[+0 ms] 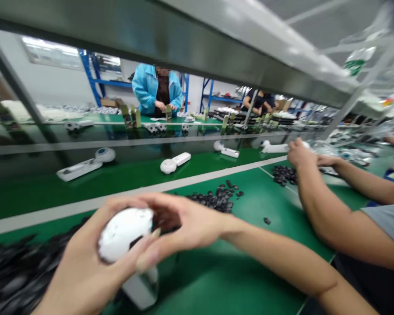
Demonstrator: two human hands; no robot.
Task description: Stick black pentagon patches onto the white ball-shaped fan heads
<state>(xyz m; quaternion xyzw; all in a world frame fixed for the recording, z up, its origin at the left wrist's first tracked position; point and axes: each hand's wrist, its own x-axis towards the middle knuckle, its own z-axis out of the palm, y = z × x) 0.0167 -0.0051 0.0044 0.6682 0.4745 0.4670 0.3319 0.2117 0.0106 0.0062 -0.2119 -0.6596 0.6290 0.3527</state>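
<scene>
A white device with a ball-shaped head (pixel 126 234) and a flat, box-like handle (pixel 141 291) is held up close to the camera. My left hand (pixel 82 258) wraps round the ball from the left side, its thumb along the lower front. From the right, my right hand (pixel 187 223) curls over the ball, its fingertips at the top and its thumb by a black patch on the front. Whether a small piece is under that thumb cannot be made out. Loose small black pieces (pixel 22 271) lie heaped to the left of my left hand, blurred.
Similar white devices (pixel 175 162) lie spaced along a green belt (pixel 138 173) behind a pale rail (pixel 184 180). More black pieces (pixel 216 199) sit on the green table. At right, a co-worker's arms (pixel 321 192) reach in. Another person (pixel 157 89) in blue stands opposite. A metal beam crosses overhead.
</scene>
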